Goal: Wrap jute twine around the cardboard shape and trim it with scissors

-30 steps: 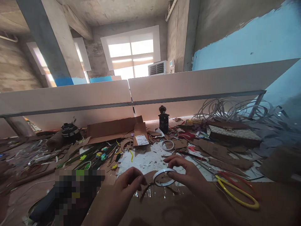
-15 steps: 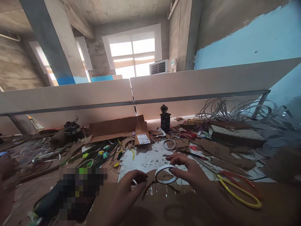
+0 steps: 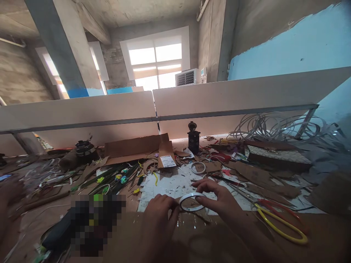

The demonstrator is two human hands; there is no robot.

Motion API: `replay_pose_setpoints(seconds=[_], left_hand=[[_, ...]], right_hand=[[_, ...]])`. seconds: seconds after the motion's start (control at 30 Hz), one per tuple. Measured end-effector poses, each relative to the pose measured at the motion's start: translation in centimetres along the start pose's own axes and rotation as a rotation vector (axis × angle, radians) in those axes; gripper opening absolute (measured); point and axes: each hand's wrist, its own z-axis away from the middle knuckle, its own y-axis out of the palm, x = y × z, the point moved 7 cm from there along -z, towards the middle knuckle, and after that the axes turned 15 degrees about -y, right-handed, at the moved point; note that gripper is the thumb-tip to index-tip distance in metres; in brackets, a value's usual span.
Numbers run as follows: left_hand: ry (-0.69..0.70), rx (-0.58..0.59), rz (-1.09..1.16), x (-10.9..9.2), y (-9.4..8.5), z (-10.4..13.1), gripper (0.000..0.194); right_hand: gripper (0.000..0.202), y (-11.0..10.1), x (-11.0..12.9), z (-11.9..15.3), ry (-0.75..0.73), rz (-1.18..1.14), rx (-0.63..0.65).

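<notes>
Between my hands a narrow white roll of tape is held tilted above the brown work surface. My right hand grips its right rim between thumb and fingers. At its left rim is my left hand, thumb and fingers curled together against the edge. Any loose end of tape there is too small to make out. Under the roll, thin dark stems lie on shiny brown cardboard. A second white tape roll lies farther back on the white board.
Large scissors with yellow and red handles lie right of my right hand. Crochet flowers and green stems lie left. A black bottle, cardboard box and patterned bag stand behind. Another person's hand shows far left.
My left hand has moved right and up to the tape roll, its fingers closing at the left rim. The roll has tilted flatter and shifted slightly left in my right hand.
</notes>
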Motion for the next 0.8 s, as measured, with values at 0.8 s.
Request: replay_pose_setpoints(seconds=[0.8], left_hand=[[-0.178, 0.400, 0.559, 0.9, 3.5, -1.6, 0.030]], right_hand=[[0.011, 1.2, 0.6, -0.3, -0.065, 0.016, 0.099]])
